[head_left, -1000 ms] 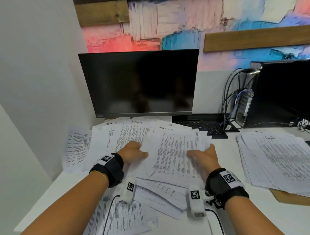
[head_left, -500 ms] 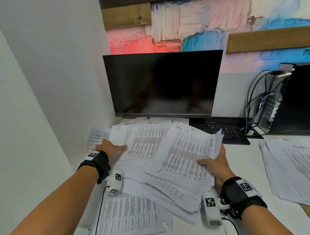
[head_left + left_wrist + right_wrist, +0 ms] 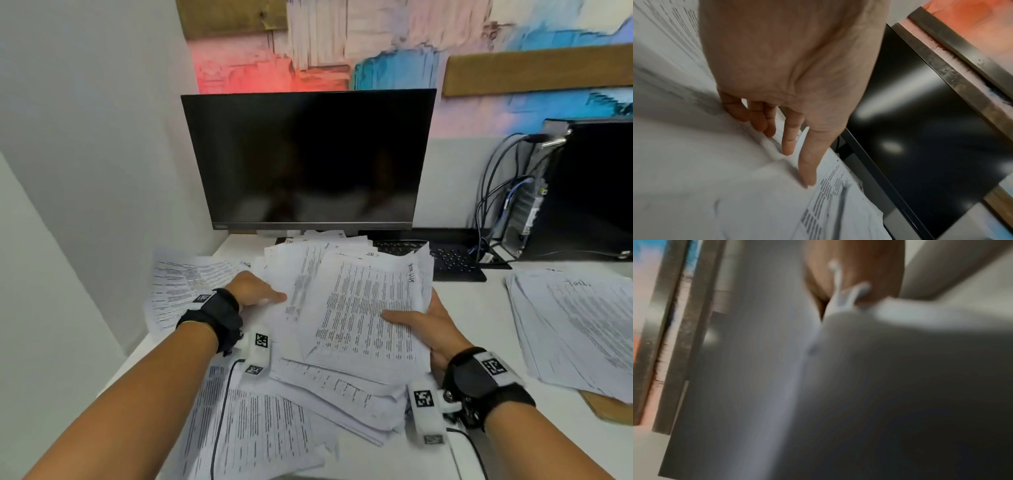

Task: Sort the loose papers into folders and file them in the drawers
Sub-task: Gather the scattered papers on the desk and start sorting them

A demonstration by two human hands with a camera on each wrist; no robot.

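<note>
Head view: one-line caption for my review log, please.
Right hand grips a paper stack while left hand steadies it before a dark monitor.

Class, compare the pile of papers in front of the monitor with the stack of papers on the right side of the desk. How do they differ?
The pile in front of the monitor is messy, its sheets fanned at many angles; the stack on the right is squarer, edges roughly aligned. The left hand and right hand are on the pile; no hand touches the stack. The stack lies on something brown; the pile hides its support. Both are white sheets of printed text.
</note>
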